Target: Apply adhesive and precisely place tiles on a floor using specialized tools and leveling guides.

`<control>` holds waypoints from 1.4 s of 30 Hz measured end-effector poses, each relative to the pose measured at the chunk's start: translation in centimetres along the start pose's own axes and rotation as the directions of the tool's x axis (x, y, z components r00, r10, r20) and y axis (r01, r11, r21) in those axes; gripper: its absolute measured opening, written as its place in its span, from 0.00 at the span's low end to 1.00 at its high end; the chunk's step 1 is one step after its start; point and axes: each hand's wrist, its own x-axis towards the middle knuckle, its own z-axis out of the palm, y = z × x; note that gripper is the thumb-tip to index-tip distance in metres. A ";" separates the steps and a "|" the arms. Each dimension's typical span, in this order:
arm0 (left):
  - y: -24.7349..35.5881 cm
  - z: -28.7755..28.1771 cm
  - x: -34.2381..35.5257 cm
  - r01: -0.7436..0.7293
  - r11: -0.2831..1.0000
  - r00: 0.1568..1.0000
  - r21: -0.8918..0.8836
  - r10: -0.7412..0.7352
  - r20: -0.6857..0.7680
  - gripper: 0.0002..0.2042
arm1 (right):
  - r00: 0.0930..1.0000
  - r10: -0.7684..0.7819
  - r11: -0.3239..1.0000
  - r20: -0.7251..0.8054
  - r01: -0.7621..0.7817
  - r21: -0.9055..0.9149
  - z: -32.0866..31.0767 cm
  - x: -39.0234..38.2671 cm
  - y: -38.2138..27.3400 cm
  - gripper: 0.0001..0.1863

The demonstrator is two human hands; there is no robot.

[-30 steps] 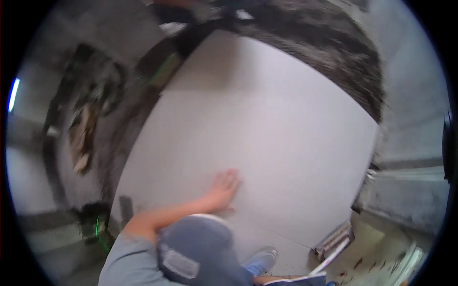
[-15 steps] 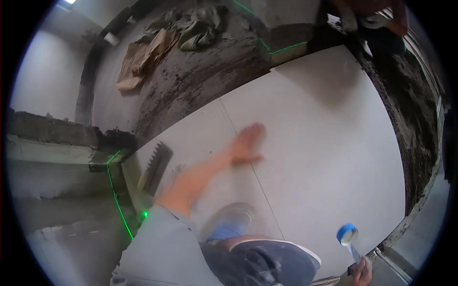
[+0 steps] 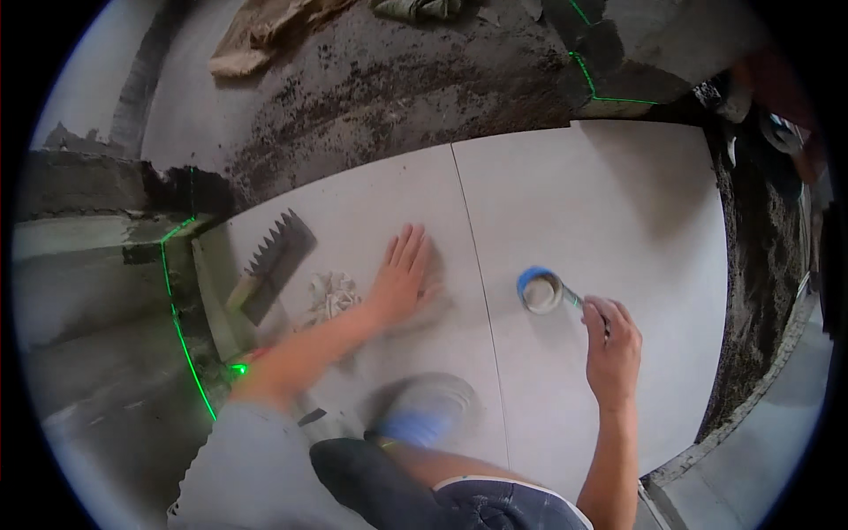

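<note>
My left hand (image 3: 403,281) lies with its fingers stretched out on a large pale tile (image 3: 389,190), left of the thin joint line. In my right hand (image 3: 611,340) is the handle of a mallet with a round head (image 3: 540,291), blue at the rim and cream on its face. The mallet head is over the neighbouring pale tile (image 3: 618,230), right of the joint; whether it touches cannot be made out. A notched trowel (image 3: 281,258) rests near the left tile's edge, and a crumpled whitish cloth (image 3: 330,299) lies between it and my left forearm.
Dark rough mortar (image 3: 380,97) borders the tiles at the far side, with a brown sack (image 3: 256,40) on it. Green laser lines (image 3: 183,340) run along the left edge and far right corner. My blurred shoe (image 3: 424,411) is near. Another person (image 3: 777,106) is partly visible far right.
My right hand has come up from the lower right edge with the mallet, swinging it left over the tile. My left hand has shifted left of the joint line. The whole view has turned.
</note>
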 end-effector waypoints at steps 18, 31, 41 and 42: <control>2.3 1.3 -2.5 0.219 0.970 0.972 -0.105 -0.226 -0.060 0.35 | 0.930 0.288 0.956 0.226 -0.295 -0.007 5.6 2.9 3.2 0.26; 1.9 1.8 -2.1 0.217 0.973 0.971 -0.077 -0.224 -0.088 0.36 | 0.975 0.105 0.990 0.195 -0.120 0.070 12.3 2.8 -0.3 0.24; 2.0 1.4 -2.4 0.200 0.978 0.975 -0.051 -0.204 -0.086 0.36 | 0.992 0.124 0.992 0.013 -0.124 -0.025 15.9 2.8 5.9 0.20; 2.2 1.8 -2.3 0.199 0.979 0.976 -0.039 -0.202 -0.079 0.36 | 0.983 0.183 0.981 0.009 -0.183 0.062 14.6 3.0 7.3 0.19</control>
